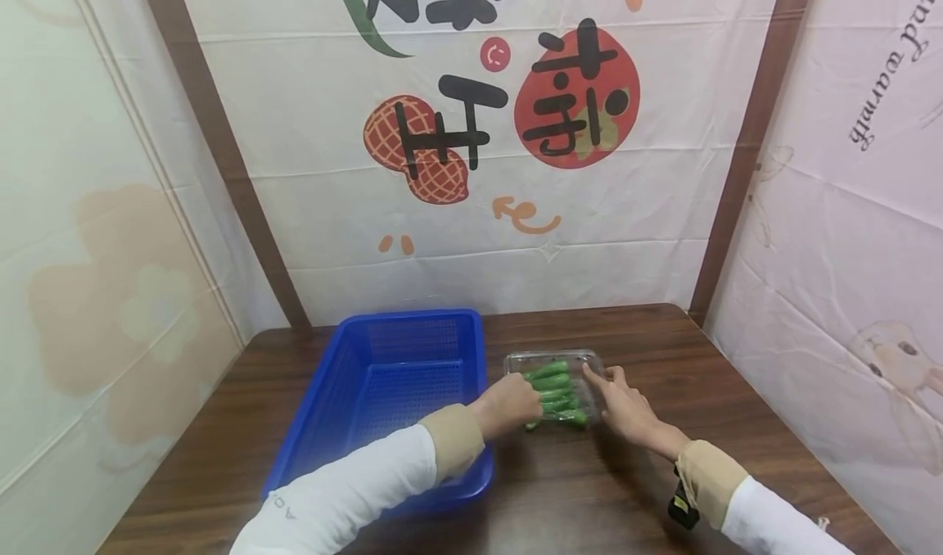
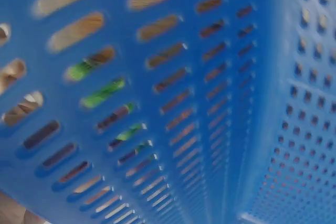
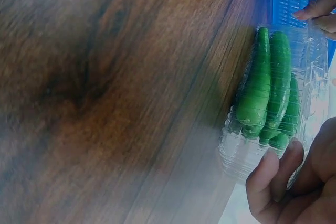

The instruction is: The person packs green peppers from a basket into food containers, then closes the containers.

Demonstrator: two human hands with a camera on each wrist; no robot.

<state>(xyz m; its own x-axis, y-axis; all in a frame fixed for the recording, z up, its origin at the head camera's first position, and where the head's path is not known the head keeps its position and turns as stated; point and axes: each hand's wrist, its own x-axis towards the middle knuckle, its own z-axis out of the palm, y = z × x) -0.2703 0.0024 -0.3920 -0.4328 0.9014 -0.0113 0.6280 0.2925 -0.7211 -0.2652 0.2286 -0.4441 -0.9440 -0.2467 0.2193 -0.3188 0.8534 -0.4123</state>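
A clear plastic box (image 1: pixel 519 363) with several long green peppers (image 3: pixel 255 95) in it rests on the table, just right of the blue basket. My left hand (image 1: pixel 510 403) pinches the box's left edge, its fingers curled; the right wrist view catches these fingers (image 3: pixel 318 11) at the far end of the box. At the opposite end, my right hand (image 1: pixel 626 408) holds the box, with the index finger reaching over the rim. Curled fingertips (image 3: pixel 268 163) of that hand meet the ribbed plastic. Whether the lid is fastened I cannot tell.
A blue perforated basket (image 1: pixel 482 350) stands on the left of the brown wooden table (image 1: pixel 633 326). Its slotted wall (image 2: pixel 173 93) fills the left wrist view. Printed white cloth (image 1: pixel 324 211) hangs behind and along both sides.
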